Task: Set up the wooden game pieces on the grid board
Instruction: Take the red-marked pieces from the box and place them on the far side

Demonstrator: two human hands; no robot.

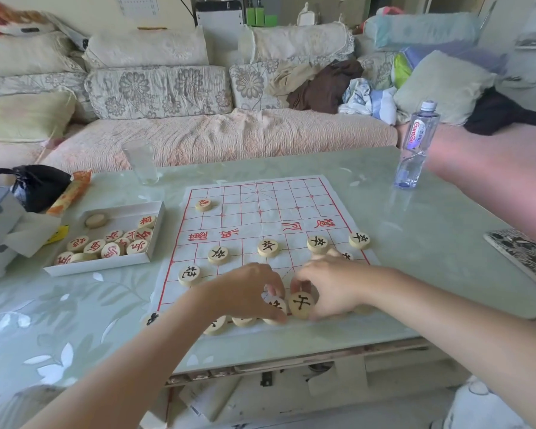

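A white paper grid board (260,212) with red lines lies on the glass table. Several round wooden pieces with black characters stand on its near half, such as one piece (268,248) in the middle row and another (189,274) at the left. A single red-marked piece (203,204) sits at the far left. My left hand (245,289) pinches a black-marked piece (276,308) on the board's near row. My right hand (331,286) holds another black-marked piece (301,304) tilted up beside it. More pieces under my hands are partly hidden.
A white box (106,264) left of the board holds several red-marked pieces. A water bottle (416,147) and a clear glass (141,162) stand at the table's far side. Another person's arm (492,178) reaches in at the right. A patterned book (526,258) lies at the right edge.
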